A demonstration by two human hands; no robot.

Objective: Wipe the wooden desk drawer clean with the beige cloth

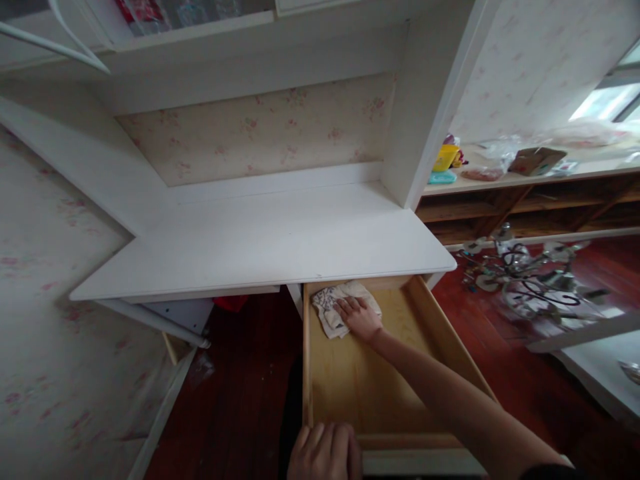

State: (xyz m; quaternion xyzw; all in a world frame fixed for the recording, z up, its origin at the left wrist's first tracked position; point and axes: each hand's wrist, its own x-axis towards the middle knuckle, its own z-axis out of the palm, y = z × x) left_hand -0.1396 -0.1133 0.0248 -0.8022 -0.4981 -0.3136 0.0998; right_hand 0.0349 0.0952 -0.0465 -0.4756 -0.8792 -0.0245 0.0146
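My right hand (361, 319) reaches into a pulled-out wooden drawer (380, 387) and presses on a crumpled, pale cloth (327, 323) with dark printed marks. The fingers bend over the cloth, which lies on the drawer bottom in the back left corner. At the lower edge of the view, my left hand (326, 453) is closed over the front left corner of the drawer. Its fingertips are hidden behind the knuckles. Above the drawer extends the white desktop (280, 233).
White shelving (423, 100) rises from the desk. On the right, a low wooden shelf unit (530, 190) carries bags, a yellow container (446, 158) and a cardboard box (537, 161). A chandelier (535, 277) lies on the red floor beside the drawer. A white furniture edge (590, 333) stands at lower right.
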